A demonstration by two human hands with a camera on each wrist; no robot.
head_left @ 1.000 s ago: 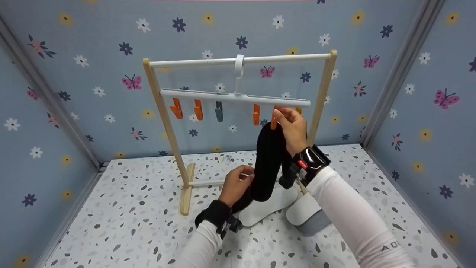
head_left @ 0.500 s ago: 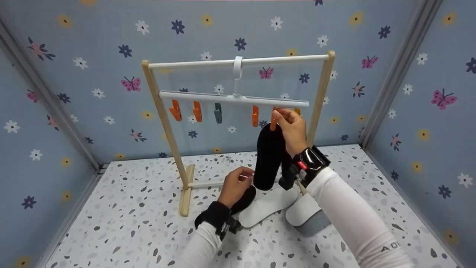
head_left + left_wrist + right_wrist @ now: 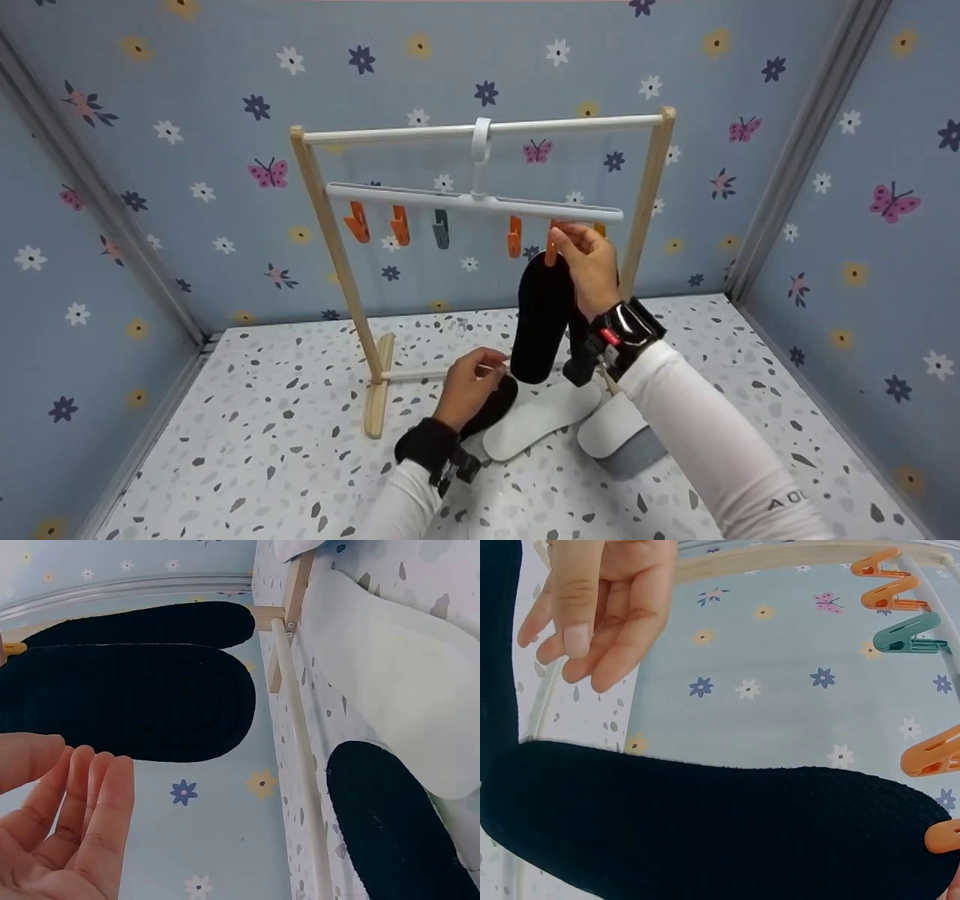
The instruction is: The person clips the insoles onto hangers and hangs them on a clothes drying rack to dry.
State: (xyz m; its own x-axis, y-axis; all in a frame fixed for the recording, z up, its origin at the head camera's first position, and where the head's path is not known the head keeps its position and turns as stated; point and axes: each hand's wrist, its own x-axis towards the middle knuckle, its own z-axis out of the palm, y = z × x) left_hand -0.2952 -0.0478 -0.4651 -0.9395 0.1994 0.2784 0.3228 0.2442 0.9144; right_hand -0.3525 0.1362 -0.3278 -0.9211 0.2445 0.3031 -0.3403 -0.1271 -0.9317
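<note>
Clipping seems in hand, the right grip point(image 3: 591, 266) pinching an orange clip point(image 3: 551, 253), black insole point(image 3: 540, 322) hanging below it, the left grip point(image 3: 469, 386) relaxed lower down, and releasing calls for a secure bite

One hanger point(image 3: 412, 196) hangs on one rack point(image 3: 405, 133). Along the hanger's underside, four orange clips point(image 3: 514, 237), one green clip point(image 3: 441, 229) and one yellow clip point(image 3: 599, 229) make six. Black insoles point(image 3: 538, 322) number three: two hang beneath the hanger, one lies farther below it. Also under the hanger lie two white insoles point(image 3: 540, 424), plus one grey piece point(image 3: 637, 456) below its right end. Hands count two: the right hand point(image 3: 591, 266) just under the hanger, the left hand point(image 3: 468, 386) well below
</note>
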